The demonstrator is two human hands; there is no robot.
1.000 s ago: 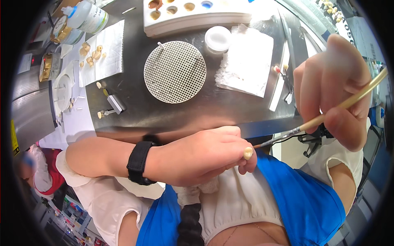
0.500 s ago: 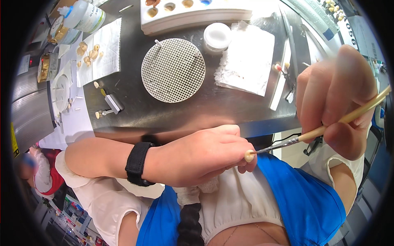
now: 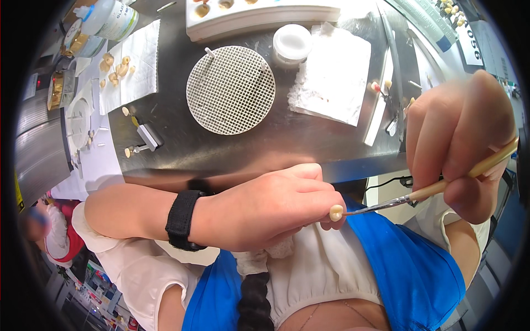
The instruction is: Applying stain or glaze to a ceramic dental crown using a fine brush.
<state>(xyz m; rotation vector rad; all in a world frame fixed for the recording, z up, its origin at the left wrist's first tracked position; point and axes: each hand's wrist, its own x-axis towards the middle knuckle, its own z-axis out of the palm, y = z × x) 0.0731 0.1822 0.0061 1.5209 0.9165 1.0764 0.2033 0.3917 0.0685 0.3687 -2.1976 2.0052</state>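
Observation:
A small cream-coloured dental crown (image 3: pixel 336 212) sits at the fingertips of my left hand (image 3: pixel 270 207), which is closed in a pinch around it. My right hand (image 3: pixel 464 138) grips a fine paintbrush (image 3: pixel 426 192) with a pale wooden handle and metal ferrule. The brush points left, and its thin tip lies at the crown's right edge; whether it touches cannot be told. Beyond my left hand, a round white honeycomb firing tray (image 3: pixel 231 91) with small pegs rests on the metal bench (image 3: pixel 171 110).
A white paint palette (image 3: pixel 259 22) and a lidded white jar (image 3: pixel 292 43) stand at the back. Beside the jar lies a white tissue (image 3: pixel 337 77). At left are several crowns on a napkin (image 3: pixel 144 66), bottles (image 3: pixel 110 21) and a small metal holder (image 3: pixel 148 136).
My right hand has shifted slightly right and down, drawing the brush tip from the crown's face to its right edge. My left hand stays almost in place, the crown turned a little.

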